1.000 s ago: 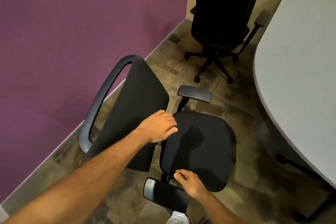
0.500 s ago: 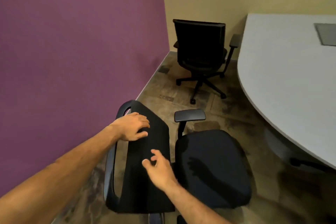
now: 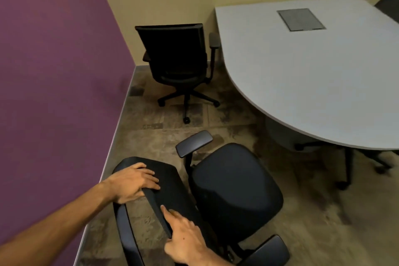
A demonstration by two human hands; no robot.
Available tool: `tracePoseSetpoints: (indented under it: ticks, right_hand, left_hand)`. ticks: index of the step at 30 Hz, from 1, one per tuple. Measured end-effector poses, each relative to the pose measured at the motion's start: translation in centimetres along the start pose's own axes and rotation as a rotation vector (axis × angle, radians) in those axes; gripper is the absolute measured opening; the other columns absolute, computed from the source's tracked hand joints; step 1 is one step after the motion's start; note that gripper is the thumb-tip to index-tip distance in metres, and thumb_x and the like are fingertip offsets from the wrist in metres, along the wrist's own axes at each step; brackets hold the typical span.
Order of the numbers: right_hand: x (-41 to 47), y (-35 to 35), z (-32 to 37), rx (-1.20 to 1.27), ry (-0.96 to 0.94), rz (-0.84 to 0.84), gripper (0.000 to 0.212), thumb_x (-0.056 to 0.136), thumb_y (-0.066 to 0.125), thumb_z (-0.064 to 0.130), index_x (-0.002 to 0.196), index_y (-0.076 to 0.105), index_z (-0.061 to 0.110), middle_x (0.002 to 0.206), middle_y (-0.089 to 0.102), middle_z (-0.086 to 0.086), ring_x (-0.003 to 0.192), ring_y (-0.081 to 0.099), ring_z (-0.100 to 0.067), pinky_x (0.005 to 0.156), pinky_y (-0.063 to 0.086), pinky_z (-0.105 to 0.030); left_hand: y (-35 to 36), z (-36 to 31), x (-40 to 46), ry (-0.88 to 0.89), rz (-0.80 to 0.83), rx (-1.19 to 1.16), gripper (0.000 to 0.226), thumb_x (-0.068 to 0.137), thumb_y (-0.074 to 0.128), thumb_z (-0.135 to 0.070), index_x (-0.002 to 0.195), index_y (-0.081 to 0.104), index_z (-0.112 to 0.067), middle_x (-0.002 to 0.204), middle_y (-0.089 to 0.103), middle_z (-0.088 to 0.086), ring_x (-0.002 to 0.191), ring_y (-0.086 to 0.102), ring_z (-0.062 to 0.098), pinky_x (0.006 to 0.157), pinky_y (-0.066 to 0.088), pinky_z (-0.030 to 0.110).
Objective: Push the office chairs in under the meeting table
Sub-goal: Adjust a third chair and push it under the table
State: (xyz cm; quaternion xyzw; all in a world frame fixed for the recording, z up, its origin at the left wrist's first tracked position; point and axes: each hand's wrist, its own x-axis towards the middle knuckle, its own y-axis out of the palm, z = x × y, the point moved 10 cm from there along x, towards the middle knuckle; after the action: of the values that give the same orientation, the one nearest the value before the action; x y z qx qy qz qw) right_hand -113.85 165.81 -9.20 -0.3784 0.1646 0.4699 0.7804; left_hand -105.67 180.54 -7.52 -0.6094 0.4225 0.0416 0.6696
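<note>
A: State the position of the near black fabric office chair (image 3: 235, 188).

B: It stands on the mottled brown carpet (image 3: 237, 112) beside the purple wall (image 3: 54, 71), seat facing the pale grey rounded meeting table (image 3: 313, 75) and clear of its edge, not under it.

A: Hand contact?

B: The left hand (image 3: 133, 183) lies on the top of the backrest frame, fingers together and draped over the edge. The right hand (image 3: 185, 237) rests on the backrest's inner rail, fingers slightly apart, index finger extended along it.

A: Second chair?

B: A black mesh-backed office chair (image 3: 177, 60) stands in the corner, its armrest close to the table's edge, also not tucked in.
</note>
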Motion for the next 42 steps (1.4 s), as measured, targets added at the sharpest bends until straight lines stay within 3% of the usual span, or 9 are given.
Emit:
tracePoseSetpoints:
  ticks: [5, 6, 13, 19, 22, 26, 32, 36, 42]
  right_hand:
    - [-0.6, -2.7, -1.4, -0.005, -0.011, -0.034, 0.093, 0.083, 0.061, 0.026, 0.153, 0.004, 0.051, 0.158, 0.036, 0.013, 0.141, 0.042, -0.023, 0.113, 0.039, -0.045]
    - [-0.6, -4.5, -2.0, 0.036, 0.004, -0.103, 0.091, 0.083, 0.059, 0.027, 0.153, 0.007, 0.051, 0.157, 0.038, 0.013, 0.139, 0.044, -0.024, 0.112, 0.040, -0.045]
    - [-2.0, -10.3, -6.3, 0.042, 0.055, -0.202, 0.083, 0.079, 0.055, 0.027, 0.149, 0.021, 0.057, 0.152, 0.046, 0.019, 0.135, 0.049, -0.018, 0.111, 0.042, -0.037]
    - [-3.6, -17.2, -13.6, 0.031, 0.162, -0.267, 0.079, 0.078, 0.057, 0.027, 0.145, 0.030, 0.060, 0.147, 0.053, 0.018, 0.132, 0.054, -0.018, 0.110, 0.044, -0.036]
    - [-4.1, -21.1, -15.5, -0.002, 0.209, -0.337, 0.071, 0.082, 0.055, 0.025, 0.145, 0.039, 0.054, 0.143, 0.058, 0.007, 0.127, 0.057, -0.024, 0.106, 0.046, -0.039]
    - [-5.1, -24.5, -18.9, -0.013, 0.392, -0.497, 0.042, 0.090, 0.055, 0.031, 0.132, 0.061, 0.035, 0.125, 0.066, -0.002, 0.114, 0.064, -0.028, 0.096, 0.050, -0.040]
    - [-4.1, -29.2, -20.9, -0.172, 0.459, -0.701, 0.027, 0.094, 0.044, 0.025, 0.114, 0.062, 0.022, 0.109, 0.068, -0.008, 0.100, 0.066, -0.035, 0.080, 0.050, -0.044]
    - [-2.0, -33.7, -22.2, -0.312, 0.494, -0.683, 0.026, 0.094, 0.047, 0.033, 0.116, 0.058, 0.023, 0.114, 0.067, -0.008, 0.105, 0.063, -0.035, 0.081, 0.047, -0.042]
    - [1.3, -38.5, -22.0, -0.284, 0.578, -0.636, 0.019, 0.094, 0.049, 0.036, 0.108, 0.059, 0.027, 0.111, 0.069, -0.002, 0.099, 0.065, -0.029, 0.078, 0.050, -0.042]
  left_hand:
    - [-0.3, -0.6, 1.7, -0.035, -0.071, -0.054, 0.051, 0.096, 0.047, -0.024, 0.142, 0.049, -0.045, 0.153, 0.038, -0.027, 0.150, 0.010, -0.001, 0.120, -0.003, 0.044]
    - [-2.0, -0.1, 3.4, 0.007, -0.108, -0.043, 0.051, 0.095, 0.049, -0.023, 0.140, 0.051, -0.044, 0.151, 0.040, -0.028, 0.149, 0.011, -0.002, 0.121, -0.001, 0.045]
    - [-6.7, -1.9, 8.7, 0.063, -0.249, -0.051, 0.036, 0.091, 0.052, -0.029, 0.122, 0.065, -0.043, 0.130, 0.062, -0.027, 0.134, 0.046, 0.002, 0.103, 0.018, 0.034]
    - [-12.3, -5.9, 15.6, 0.056, -0.292, -0.027, 0.029, 0.095, 0.044, -0.040, 0.116, 0.063, -0.046, 0.120, 0.064, -0.027, 0.119, 0.054, -0.001, 0.094, 0.029, 0.035]
    - [-15.2, -6.1, 18.9, 0.029, -0.292, -0.003, 0.027, 0.096, 0.048, -0.040, 0.118, 0.064, -0.044, 0.123, 0.065, -0.026, 0.118, 0.056, 0.002, 0.090, 0.030, 0.033]
    - [-17.9, -6.0, 23.0, -0.006, -0.307, 0.045, 0.027, 0.096, 0.047, -0.040, 0.117, 0.064, -0.041, 0.118, 0.068, -0.023, 0.112, 0.060, 0.007, 0.092, 0.033, 0.033]
    - [-21.6, -5.0, 28.6, -0.026, -0.302, 0.185, 0.024, 0.093, 0.044, -0.039, 0.099, 0.065, -0.029, 0.091, 0.072, -0.006, 0.089, 0.065, 0.017, 0.080, 0.039, 0.036]
    - [-25.6, -5.0, 32.0, 0.042, -0.322, 0.288, 0.024, 0.100, 0.045, -0.040, 0.102, 0.066, -0.027, 0.100, 0.072, -0.001, 0.098, 0.065, 0.022, 0.074, 0.035, 0.035]
    - [-29.0, -1.8, 35.9, 0.145, -0.324, 0.279, 0.036, 0.101, 0.044, -0.044, 0.121, 0.065, -0.023, 0.115, 0.070, 0.003, 0.108, 0.063, 0.027, 0.090, 0.044, 0.041]
